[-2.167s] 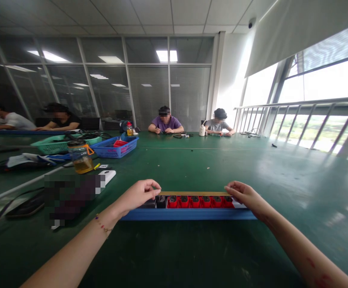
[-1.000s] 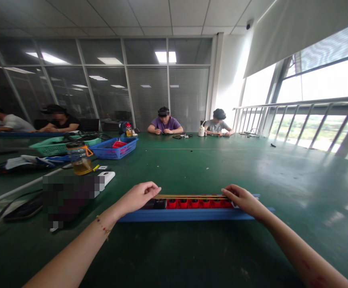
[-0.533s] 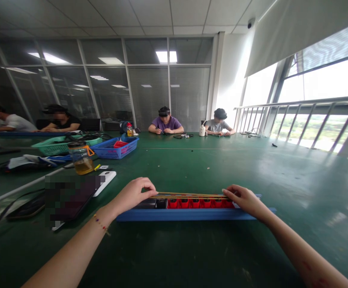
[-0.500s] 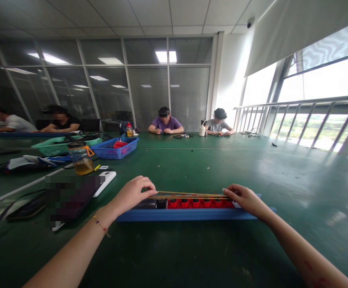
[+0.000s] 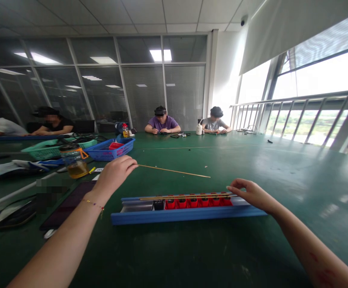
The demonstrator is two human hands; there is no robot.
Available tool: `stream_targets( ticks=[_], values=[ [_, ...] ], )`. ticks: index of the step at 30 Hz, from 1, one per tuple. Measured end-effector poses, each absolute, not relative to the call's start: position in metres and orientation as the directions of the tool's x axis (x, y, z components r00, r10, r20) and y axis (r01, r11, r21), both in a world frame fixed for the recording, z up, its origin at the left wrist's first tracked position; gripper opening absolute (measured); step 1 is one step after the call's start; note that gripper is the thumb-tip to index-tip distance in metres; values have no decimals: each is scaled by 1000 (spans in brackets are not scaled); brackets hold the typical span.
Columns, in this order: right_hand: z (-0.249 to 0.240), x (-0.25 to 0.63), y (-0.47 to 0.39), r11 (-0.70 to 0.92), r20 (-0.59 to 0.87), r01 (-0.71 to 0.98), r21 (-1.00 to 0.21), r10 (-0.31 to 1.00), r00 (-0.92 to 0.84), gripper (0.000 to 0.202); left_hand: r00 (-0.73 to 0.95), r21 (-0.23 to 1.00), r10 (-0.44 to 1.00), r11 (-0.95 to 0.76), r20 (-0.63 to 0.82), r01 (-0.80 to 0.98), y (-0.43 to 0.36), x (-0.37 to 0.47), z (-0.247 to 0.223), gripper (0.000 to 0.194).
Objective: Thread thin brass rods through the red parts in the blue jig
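Note:
My left hand [image 5: 118, 170] is closed in a pinch on the end of a thin wooden stick [image 5: 174, 171]. The stick points right and hangs above the table. My right hand [image 5: 247, 194] is closed at the right end of a few more thin wooden sticks [image 5: 186, 197]; its grip is partly hidden. These run lengthwise over a long blue channel [image 5: 189, 216]. Inside the channel sits a row of several small red boxes [image 5: 193, 203] with dark tops. Left of them are a black block [image 5: 159, 205] and a bare grey stretch.
On my left lie a dark flat case [image 5: 69, 204], a lidded jar of amber liquid [image 5: 75, 164], a blue basket [image 5: 109, 152] and a green basket [image 5: 54, 148]. Several people sit around the green table [image 5: 282, 176]. A white bottle [image 5: 199, 129] stands across from me.
My left hand has risen leftward, drawing one stick away from the others. My right hand stays by the channel's right end. The view has turned slightly right.

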State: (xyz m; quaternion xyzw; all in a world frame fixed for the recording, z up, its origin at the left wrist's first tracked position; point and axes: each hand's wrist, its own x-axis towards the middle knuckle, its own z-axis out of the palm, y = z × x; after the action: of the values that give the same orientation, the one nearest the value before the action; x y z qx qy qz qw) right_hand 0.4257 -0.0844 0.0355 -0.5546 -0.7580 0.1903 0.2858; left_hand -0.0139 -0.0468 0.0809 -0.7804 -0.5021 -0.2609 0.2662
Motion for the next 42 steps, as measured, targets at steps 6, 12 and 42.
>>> stream_targets(
  ticks=[6,12,42],
  values=[
    [28,432,-81,354,141,719,-598,930,-340,34,375,-16,824,-408,425,913,-6,13,38,20],
    [24,434,-77,330,87,699,-634,929,-360,37,334,65,902,-364,274,929,7,21,5,13],
    [32,452,-74,212,275,318,-924,947,167,38,328,112,933,-345,147,932,10,15,-8,15]
  ],
)
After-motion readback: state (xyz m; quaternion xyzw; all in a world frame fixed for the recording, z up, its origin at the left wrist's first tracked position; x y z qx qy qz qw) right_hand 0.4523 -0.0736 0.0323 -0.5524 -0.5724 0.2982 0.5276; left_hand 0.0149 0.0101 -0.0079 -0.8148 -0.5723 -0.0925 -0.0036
